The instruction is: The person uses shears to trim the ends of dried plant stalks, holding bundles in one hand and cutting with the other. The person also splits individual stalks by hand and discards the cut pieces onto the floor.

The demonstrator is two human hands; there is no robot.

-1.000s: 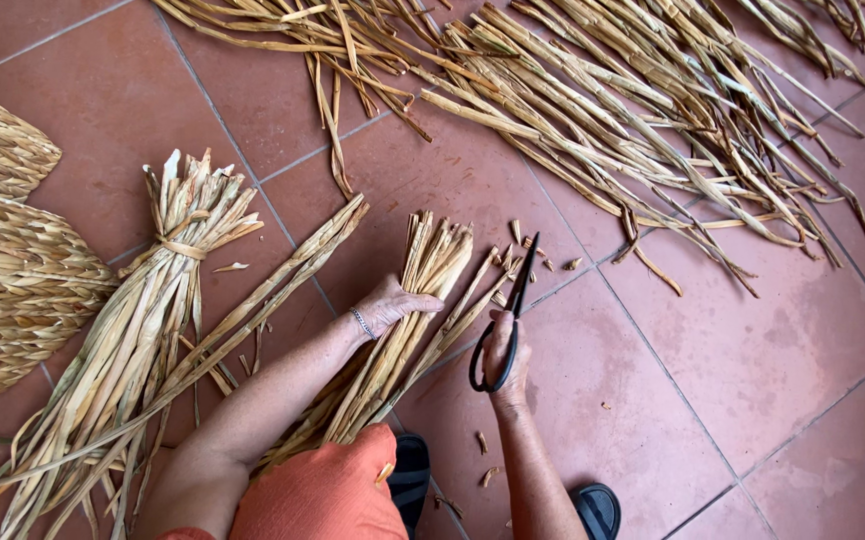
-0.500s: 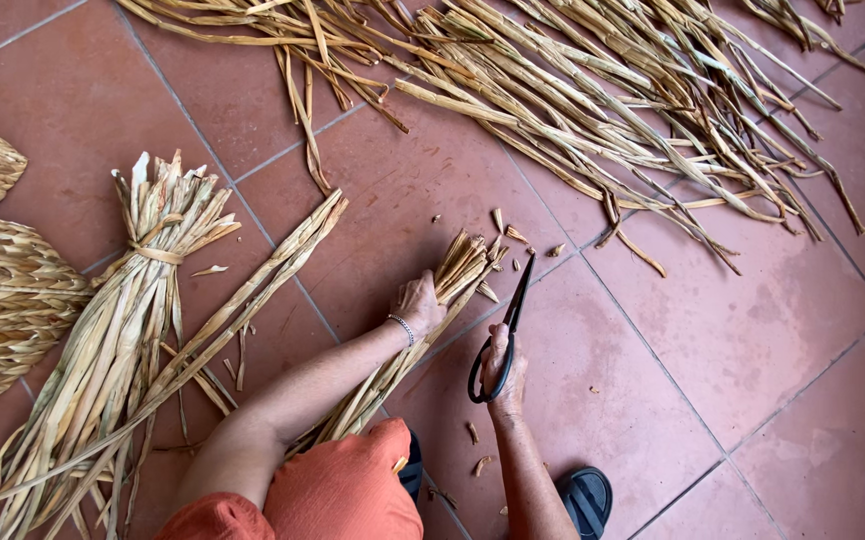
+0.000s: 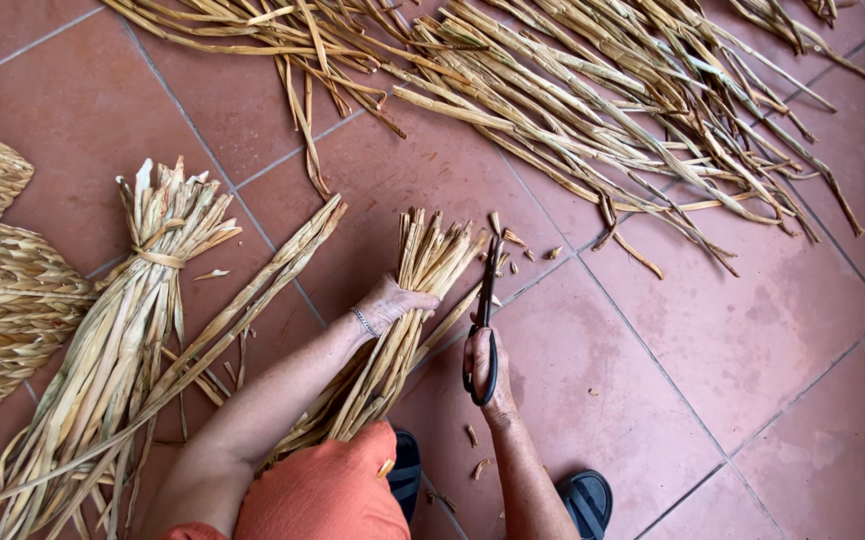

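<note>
Left hand (image 3: pixel 393 303) grips a reed bundle (image 3: pixel 408 310), right hand (image 3: pixel 485 372) holds scissors (image 3: pixel 486 315); tips partly trimmed, clippings (image 3: pixel 528 245) beside, loose reeds (image 3: pixel 593 110) uncut.

One head camera, looking straight down

I have a single view here, from the wearer's head, aimed almost vertically at the tiled floor (image 3: pixel 753 340). It sits near enough that the left hand (image 3: pixel 393 303) and right hand (image 3: pixel 485 372) fill the lower middle, with the forearms entering from the bottom edge. No second view overlaps it.
</note>
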